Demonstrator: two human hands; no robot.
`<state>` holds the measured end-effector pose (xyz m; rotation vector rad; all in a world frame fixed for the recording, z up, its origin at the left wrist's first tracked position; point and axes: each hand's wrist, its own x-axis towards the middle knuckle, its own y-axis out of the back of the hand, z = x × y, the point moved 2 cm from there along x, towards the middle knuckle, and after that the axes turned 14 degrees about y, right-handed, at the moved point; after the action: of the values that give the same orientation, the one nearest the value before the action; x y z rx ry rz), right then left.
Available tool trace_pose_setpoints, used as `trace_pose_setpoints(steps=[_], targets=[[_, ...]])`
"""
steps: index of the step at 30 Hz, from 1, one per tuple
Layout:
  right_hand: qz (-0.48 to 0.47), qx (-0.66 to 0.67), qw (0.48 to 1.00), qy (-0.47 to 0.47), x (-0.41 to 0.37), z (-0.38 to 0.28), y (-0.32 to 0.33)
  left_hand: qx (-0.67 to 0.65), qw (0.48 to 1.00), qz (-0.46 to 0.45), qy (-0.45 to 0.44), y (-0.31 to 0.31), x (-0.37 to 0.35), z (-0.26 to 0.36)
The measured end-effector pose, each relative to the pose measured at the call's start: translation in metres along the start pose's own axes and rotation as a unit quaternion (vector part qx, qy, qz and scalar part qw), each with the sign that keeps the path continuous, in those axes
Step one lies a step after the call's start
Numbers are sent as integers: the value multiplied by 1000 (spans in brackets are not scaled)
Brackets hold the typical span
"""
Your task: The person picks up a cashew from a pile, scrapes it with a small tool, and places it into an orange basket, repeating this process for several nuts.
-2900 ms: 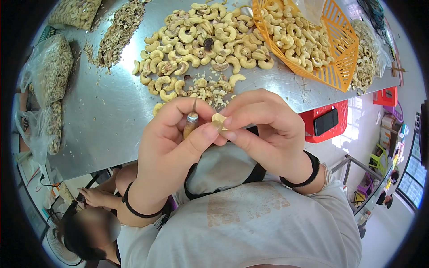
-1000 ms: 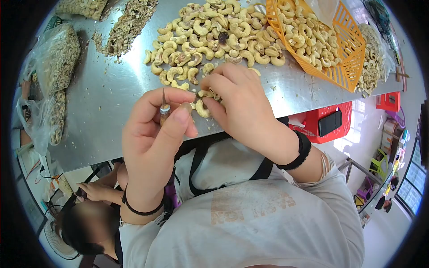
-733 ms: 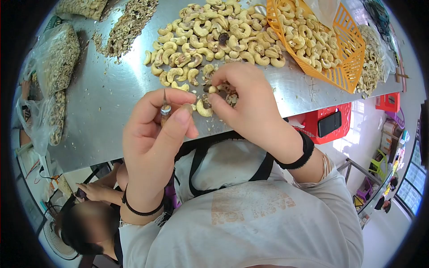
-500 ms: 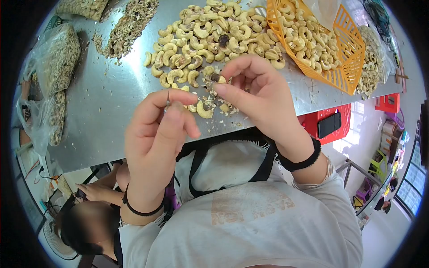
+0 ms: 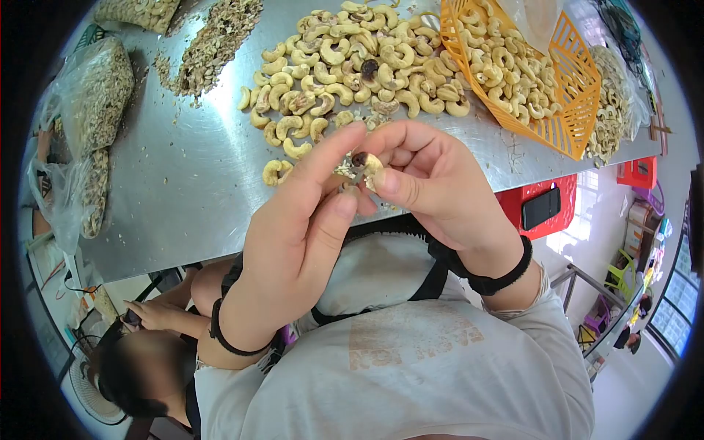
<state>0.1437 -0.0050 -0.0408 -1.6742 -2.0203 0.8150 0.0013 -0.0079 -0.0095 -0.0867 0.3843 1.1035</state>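
Note:
My right hand (image 5: 429, 172) pinches a pale cashew (image 5: 372, 169) with a dark brown spot at its end. Close beside it, my left hand (image 5: 308, 213) is closed with its fingertips at the nut; the small blade seen earlier is mostly hidden between the fingers. Beyond both hands a wide pile of cashews (image 5: 334, 55) lies on the metal table (image 5: 183, 205), with one very dark nut (image 5: 369, 67) among them. Pale crumbs are partly hidden behind my fingers.
An orange basket (image 5: 576, 77) of cashews stands at the back right, beside a bag of nuts (image 5: 605, 103). Broken bits (image 5: 213, 51) and filled plastic bags (image 5: 99, 95) lie at the left. A phone (image 5: 541, 207) rests on a red stool (image 5: 513, 213). Another person (image 5: 147, 367) sits lower left.
My left hand has moved right and up to meet the cashew. My right hand, still pinching the nut, has come slightly down and nearer.

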Motion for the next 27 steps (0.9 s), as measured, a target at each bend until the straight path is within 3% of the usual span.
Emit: trace_pose_setpoints(steps=[6,8,11,18,20,21,23,27], targets=[[16,-31,999,18,-3,-5,-5,74,997,16,-4,0,0,1],[22,-45,998,23,-3,-4,-5,162,973,85,-139,0,3,-2],[35,-69,996,50,-4,-1,-5,248,946,121,-172,0,4,-2],[51,-88,990,97,-8,4,-10,258,930,165,-204,-3,3,-1],[56,-83,990,97,-7,5,-11,201,965,134,-98,-2,0,0],[58,-86,990,96,-7,6,-11,201,965,134,-98,-2,-1,0],[59,-90,990,96,-6,5,-11,-66,994,62,60,-1,0,-7],[48,-126,986,102,-3,1,-12,-219,970,41,96,-2,3,-9]])
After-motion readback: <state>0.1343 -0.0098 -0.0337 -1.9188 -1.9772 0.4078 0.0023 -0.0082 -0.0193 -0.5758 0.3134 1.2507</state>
